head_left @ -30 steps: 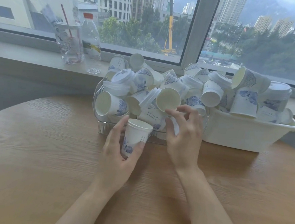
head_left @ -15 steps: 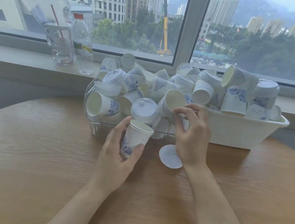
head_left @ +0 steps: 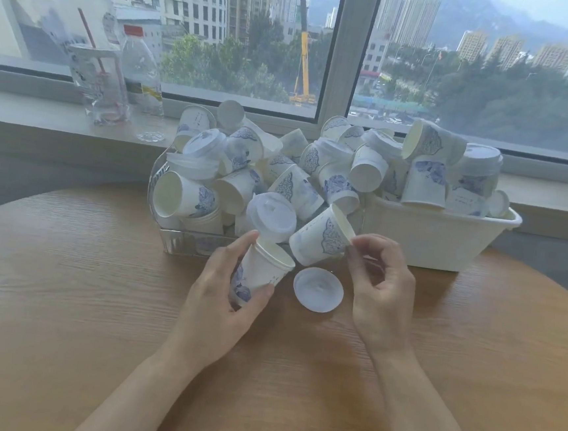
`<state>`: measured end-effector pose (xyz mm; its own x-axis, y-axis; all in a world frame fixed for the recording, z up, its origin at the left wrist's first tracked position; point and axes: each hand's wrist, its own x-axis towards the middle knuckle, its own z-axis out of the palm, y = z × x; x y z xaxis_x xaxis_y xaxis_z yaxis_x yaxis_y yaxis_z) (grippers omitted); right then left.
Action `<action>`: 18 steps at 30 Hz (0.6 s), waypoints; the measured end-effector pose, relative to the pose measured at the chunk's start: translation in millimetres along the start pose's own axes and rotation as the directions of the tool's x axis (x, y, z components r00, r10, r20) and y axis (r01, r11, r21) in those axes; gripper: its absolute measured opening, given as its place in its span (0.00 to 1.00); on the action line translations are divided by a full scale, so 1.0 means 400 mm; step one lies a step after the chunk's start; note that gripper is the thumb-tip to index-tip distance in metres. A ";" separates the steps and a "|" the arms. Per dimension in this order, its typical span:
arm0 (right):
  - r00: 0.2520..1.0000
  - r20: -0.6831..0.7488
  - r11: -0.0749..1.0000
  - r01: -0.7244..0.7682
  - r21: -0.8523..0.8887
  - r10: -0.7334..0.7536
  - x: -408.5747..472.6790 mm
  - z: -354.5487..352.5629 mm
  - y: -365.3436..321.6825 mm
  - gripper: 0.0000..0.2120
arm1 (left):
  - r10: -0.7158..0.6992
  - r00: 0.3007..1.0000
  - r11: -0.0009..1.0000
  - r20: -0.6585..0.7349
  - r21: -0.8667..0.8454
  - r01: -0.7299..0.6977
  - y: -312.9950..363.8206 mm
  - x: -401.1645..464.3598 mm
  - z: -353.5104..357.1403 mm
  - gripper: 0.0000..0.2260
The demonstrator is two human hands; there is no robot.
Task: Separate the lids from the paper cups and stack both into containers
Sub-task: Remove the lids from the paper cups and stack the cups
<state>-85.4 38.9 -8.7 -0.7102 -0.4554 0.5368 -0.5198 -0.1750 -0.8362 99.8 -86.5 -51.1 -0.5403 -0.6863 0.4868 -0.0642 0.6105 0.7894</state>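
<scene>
My left hand (head_left: 215, 298) grips an open white paper cup with a blue print (head_left: 259, 275), tilted, just above the wooden table. My right hand (head_left: 381, 285) pinches the rim of a second paper cup (head_left: 322, 237), lying on its side in the air with its mouth towards the right. Between the hands a loose white lid (head_left: 318, 289) lies flat on the table. Behind them a clear container (head_left: 177, 238) and a white tub (head_left: 435, 235) are heaped with cups, several still capped, such as a lidded cup (head_left: 271, 216) at the front.
The round wooden table (head_left: 64, 282) stretches out to both sides and towards me. On the window sill at the back left stand a plastic bag with a cup and red straw (head_left: 96, 85) and a water bottle (head_left: 140, 72).
My right hand has drawn a cup out of the pile towards me and holds it by the rim. A lid dropped onto the table between the hands. The left hand kept its cup.
</scene>
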 end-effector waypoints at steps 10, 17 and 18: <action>0.982 0.189 0.992 -0.030 0.121 0.007 -0.006 -0.009 -0.009 0.07 | 0.042 0.998 0.997 0.055 0.063 -0.045 -0.009 -0.009 -0.011 0.37; 0.977 0.210 0.990 -0.015 0.142 -0.016 -0.004 -0.006 -0.005 0.06 | 0.041 0.995 0.998 0.086 0.043 -0.045 -0.014 -0.013 -0.009 0.39; 0.977 0.214 0.988 -0.017 0.151 -0.016 -0.003 -0.006 -0.005 0.06 | 0.045 0.995 0.998 0.088 0.046 -0.050 -0.015 -0.013 -0.009 0.39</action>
<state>-84.7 41.7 -7.4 -0.5840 -0.6284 0.5138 -0.4303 -0.2971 -0.8524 106.0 -88.0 -56.8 -0.6144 -0.6205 0.4873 -0.0756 0.6611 0.7464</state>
